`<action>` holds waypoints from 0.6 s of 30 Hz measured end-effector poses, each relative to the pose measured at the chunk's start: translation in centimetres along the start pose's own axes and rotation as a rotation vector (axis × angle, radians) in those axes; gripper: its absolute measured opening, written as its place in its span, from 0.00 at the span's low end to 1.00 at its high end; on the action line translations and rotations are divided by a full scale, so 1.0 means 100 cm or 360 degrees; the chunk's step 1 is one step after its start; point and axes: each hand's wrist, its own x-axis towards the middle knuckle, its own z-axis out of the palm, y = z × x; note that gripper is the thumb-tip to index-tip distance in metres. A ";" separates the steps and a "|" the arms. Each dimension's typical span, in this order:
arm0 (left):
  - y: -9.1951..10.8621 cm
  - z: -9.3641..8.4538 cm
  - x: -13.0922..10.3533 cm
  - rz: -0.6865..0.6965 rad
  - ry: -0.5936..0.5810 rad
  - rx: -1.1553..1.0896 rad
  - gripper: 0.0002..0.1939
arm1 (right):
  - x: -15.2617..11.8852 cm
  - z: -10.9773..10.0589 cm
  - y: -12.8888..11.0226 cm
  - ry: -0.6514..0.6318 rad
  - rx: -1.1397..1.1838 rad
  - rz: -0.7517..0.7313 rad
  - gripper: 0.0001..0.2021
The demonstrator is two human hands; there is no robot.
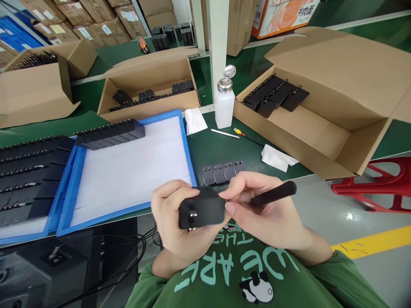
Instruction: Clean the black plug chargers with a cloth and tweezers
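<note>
My left hand (175, 218) is wrapped round a black power adapter (205, 211), whose metal prongs face up toward me. My right hand (261, 209) is closed round a black stick-shaped tool (278, 192) that points out to the right. Its thumb and index fingertips pinch together at the adapter's right edge; anything small between them is too hard to make out. Just beyond my hands, several flat dark pieces with pins (220, 172) lie in a row on the green table (205, 149).
A blue-edged tray (138, 162) holds a row of adapters (112, 134). Behind stand a white pump bottle (224, 105), an open carton (330, 132) at right and another (150, 109) at left. White cloths (278, 157), a white stick (224, 133) and a cable (250, 139) lie between.
</note>
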 end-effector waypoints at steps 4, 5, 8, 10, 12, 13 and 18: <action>-0.001 0.000 0.002 0.0027 0.0007 -0.0023 0.26 | 0.001 0.000 0.001 -0.0003 -0.0017 0.0005 0.03; -0.001 0.000 0.002 0.0038 -0.0004 -0.0016 0.26 | 0.001 0.000 0.001 0.0002 -0.0021 -0.0006 0.03; 0.002 0.000 0.005 0.0032 -0.0041 0.0017 0.26 | 0.001 0.001 0.001 0.0027 -0.0038 -0.0019 0.04; 0.004 0.001 0.005 -0.0001 -0.0032 0.0015 0.25 | 0.002 0.001 0.002 0.0046 -0.0055 -0.0008 0.05; 0.004 0.001 0.005 0.0004 -0.0009 -0.0008 0.24 | 0.002 0.000 0.002 0.0060 -0.0078 -0.0004 0.05; 0.003 0.002 0.005 0.0007 -0.0001 -0.0014 0.24 | 0.002 0.000 0.002 0.0064 -0.0085 -0.0003 0.05; 0.002 0.003 0.004 0.0015 -0.0006 0.0003 0.24 | 0.001 -0.001 0.003 0.0071 -0.0047 -0.0022 0.03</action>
